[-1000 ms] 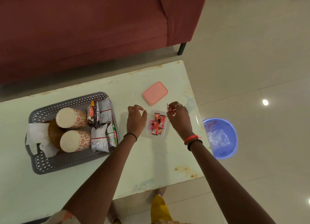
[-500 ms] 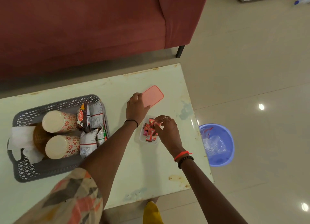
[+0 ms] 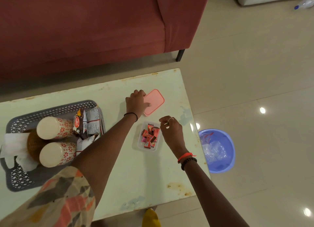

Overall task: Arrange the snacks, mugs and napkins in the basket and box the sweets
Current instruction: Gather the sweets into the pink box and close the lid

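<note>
Basket [image 3: 15, 179] on my left looks finished: two mugs [image 3: 52, 128] lying on their sides, napkins [image 3: 14, 145] tucked at the left end, snack packets [image 3: 88, 123] stacked against the right wall. So that half is done, I'd say.

Now the sweets. They sit piled in the clear box [image 3: 139, 146], near the middle of the table [image 3: 132, 181], lid off. My left hand [image 3: 136, 102] is down on the pink lid [image 3: 155, 100] just beyond the box, fingers curled over its left edge, thumb on top. Whether I've got a real grip on it or am only resting there, I can't quite tell from here.

My right hand [image 3: 171, 130] hovers just right of the box, fingers loosely pinched, nothing in them that I can see.

What's left: bring the lid over and press it shut.

Room is good. Bare table all around the box, basket well apart to the left. The table's right edge is close, though, with a blue bin [image 3: 219, 165] on the floor below.
</note>
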The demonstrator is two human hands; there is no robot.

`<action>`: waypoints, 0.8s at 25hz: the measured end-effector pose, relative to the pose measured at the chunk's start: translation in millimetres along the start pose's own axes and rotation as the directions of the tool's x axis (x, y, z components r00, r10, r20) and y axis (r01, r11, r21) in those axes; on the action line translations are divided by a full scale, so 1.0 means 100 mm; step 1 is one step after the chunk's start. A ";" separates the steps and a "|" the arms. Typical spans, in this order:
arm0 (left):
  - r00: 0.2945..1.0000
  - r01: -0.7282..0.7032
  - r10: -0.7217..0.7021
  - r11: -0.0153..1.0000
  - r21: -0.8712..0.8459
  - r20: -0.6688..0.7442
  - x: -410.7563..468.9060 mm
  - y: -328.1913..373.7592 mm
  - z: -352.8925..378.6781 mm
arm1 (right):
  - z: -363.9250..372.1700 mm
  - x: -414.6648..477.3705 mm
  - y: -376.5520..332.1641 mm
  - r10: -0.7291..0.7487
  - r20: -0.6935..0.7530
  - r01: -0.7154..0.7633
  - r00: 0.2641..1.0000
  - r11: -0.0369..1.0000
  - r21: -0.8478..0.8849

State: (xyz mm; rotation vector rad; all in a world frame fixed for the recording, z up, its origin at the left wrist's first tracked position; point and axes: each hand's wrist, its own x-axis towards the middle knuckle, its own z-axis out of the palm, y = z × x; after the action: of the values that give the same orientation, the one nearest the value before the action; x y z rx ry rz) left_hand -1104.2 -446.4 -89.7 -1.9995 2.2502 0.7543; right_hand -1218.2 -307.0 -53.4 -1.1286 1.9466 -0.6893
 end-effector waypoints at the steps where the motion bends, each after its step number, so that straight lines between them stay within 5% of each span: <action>1: 1.000 0.006 -0.006 0.999 -0.051 -0.002 0.00 0.01 -0.03 | -0.02 0.02 -0.01 0.018 -0.013 -0.018 1.000 1.000 0.022; 5: 0.999 -0.008 0.000 0.966 -0.257 -0.032 -0.11 0.03 -0.17 | -0.13 0.08 -0.01 0.295 -0.001 -0.278 0.956 0.904 0.326; 8: 0.987 -0.159 0.152 0.909 -0.385 -0.049 -0.23 0.01 -0.32 | -0.24 0.13 -0.07 0.495 0.131 -0.436 0.859 0.573 0.694; 13: 0.883 -0.454 0.469 0.847 -0.276 -0.013 -0.50 -0.08 -0.50 | -0.43 0.21 -0.01 0.498 0.461 -0.628 0.734 0.240 0.741; 20: 0.771 -0.629 0.637 0.765 -0.138 0.019 -0.80 -0.20 -0.61 | -0.42 -0.01 0.06 0.343 0.574 -0.668 0.744 0.409 0.622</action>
State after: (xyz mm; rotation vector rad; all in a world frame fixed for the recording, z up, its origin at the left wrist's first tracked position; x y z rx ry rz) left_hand -1054.6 -396.4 -15.3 -1.1725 2.9228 0.9947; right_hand -1255.1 -300.5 -33.9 -0.0097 1.2561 -0.8018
